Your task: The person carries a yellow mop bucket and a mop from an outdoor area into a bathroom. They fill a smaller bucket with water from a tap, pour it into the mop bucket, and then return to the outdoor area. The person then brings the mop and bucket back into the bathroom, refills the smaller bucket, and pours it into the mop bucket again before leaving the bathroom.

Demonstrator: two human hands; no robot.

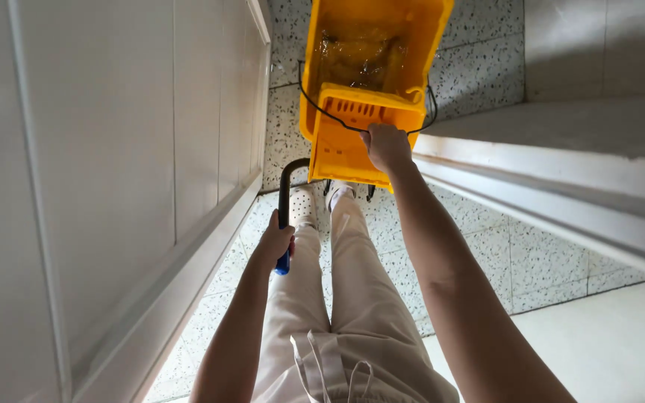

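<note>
Speckled terrazzo floor (487, 67) runs between a white panelled wall at left and a pale ledge at right, and the yellow plastic mop bucket with its wringer (360, 97) stands at the top centre of the frame, holding murky water. Fingers of the right hand (387, 146) clench the thin black wire bail at the wringer's rim, while the left hand (274, 242) grips the black, blue-tipped wringer lever (284, 209). Judging by this, the bucket is being hauled along; steady, level pulling seems needed so the water stays in.

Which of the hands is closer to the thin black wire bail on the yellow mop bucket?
Right. The right hand grips the thin black wire bail of the yellow plastic mop bucket; the left hand holds the black wringer lever, below it.
</note>
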